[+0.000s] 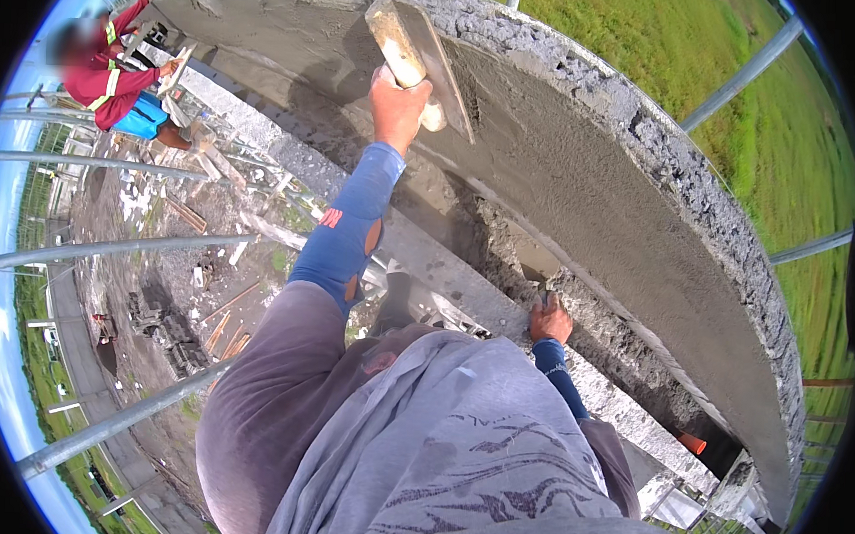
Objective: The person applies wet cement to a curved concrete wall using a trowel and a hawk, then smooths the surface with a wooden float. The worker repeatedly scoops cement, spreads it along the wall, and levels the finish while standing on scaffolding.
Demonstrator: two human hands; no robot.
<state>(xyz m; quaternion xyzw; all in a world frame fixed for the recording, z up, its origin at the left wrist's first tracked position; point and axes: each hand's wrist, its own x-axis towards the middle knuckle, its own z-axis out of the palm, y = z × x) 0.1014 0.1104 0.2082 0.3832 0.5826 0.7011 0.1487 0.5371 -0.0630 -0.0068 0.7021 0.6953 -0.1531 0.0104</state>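
No txt/nos. legible; shirt [383, 418] print unclear.

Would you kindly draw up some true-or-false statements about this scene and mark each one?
1. The left grip holds a float with a pale handle. True.
2. The right grip is higher in the picture than the left one. False: it is lower, by the concrete ledge.
3. Green grass shows beyond the curved wall. True.
4. The co-worker wears a yellow top. False: it is red with reflective bands.
5. An orange object shows at the lower right. True.
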